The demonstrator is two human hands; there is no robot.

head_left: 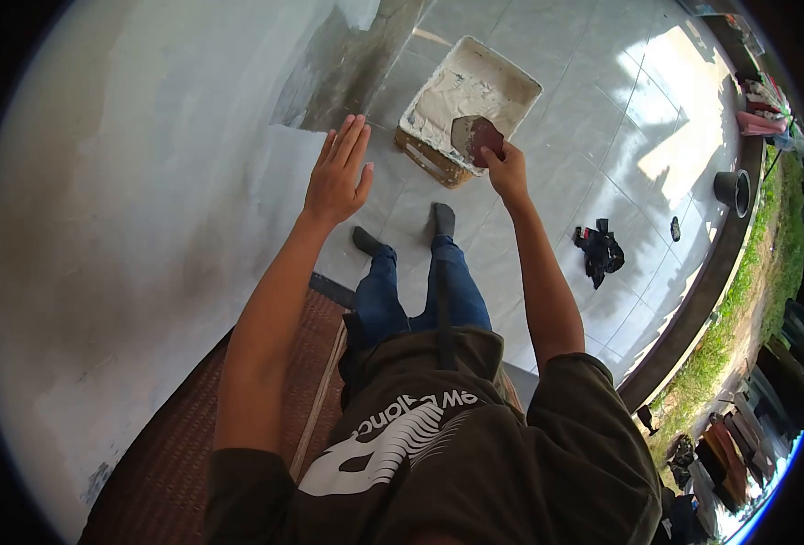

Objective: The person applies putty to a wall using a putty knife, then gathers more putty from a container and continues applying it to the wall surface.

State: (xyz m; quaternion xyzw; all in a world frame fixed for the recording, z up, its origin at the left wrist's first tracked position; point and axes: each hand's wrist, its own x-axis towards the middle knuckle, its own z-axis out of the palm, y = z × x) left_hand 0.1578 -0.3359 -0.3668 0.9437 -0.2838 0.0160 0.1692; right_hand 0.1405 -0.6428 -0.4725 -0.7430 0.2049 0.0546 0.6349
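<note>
My left hand [337, 182] is raised beside the wall, fingers stretched out and thumb apart, with nothing in it. In my right hand [509, 174] is a flat putty scraper [486, 143], dark red near my fingers and smeared grey-beige over its far part. The scraper overlaps the near right side of a rectangular tub [527, 102] in this view. White, paste-like filler [449, 102] coats the tub's inside in uneven ridges. Beneath the tub sits a brown, plaster-spotted box or crate [429, 163].
The wall [148, 227] at left has pale smeared patches and a darker bare strip. On the grey tiled floor [556, 163] lie a crumpled black bag [599, 252] and a small dark object [675, 229]. A dark bucket [732, 191] stands at the floor's edge. Reddish-brown woven matting [202, 409] is lower left.
</note>
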